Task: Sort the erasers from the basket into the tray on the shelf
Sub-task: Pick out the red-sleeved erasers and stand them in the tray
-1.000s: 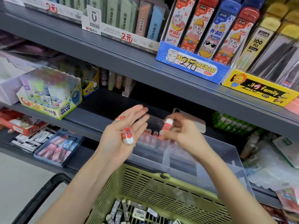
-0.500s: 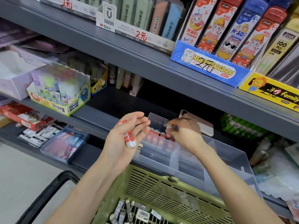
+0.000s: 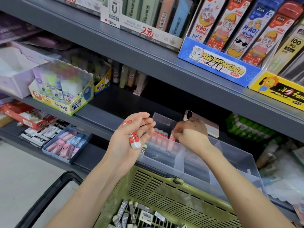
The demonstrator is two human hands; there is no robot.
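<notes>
Left of tray, left hand (image 3: 130,139) palm-up, same as second ago: fingers (image 3: 143,122) half-curled, cupping red-and-white erasers (image 3: 134,140), one across palm, second poking out at hand's left edge. Just right of those fingers, row of red erasers (image 3: 160,135) upright in clear tray (image 3: 230,160). Right hand (image 3: 192,134), above tray second ago, now lowered into it, fingers bunched, pinching end eraser (image 3: 172,137) at row's right end. Below hands, green basket (image 3: 164,186), grey-sleeved erasers (image 3: 131,214) inside.

Glue-stick box (image 3: 65,97) L, blue cartoon box (image 3: 218,67) + yellow box (image 3: 278,90) upper R, pink phone (image 3: 209,127) ctr.
</notes>
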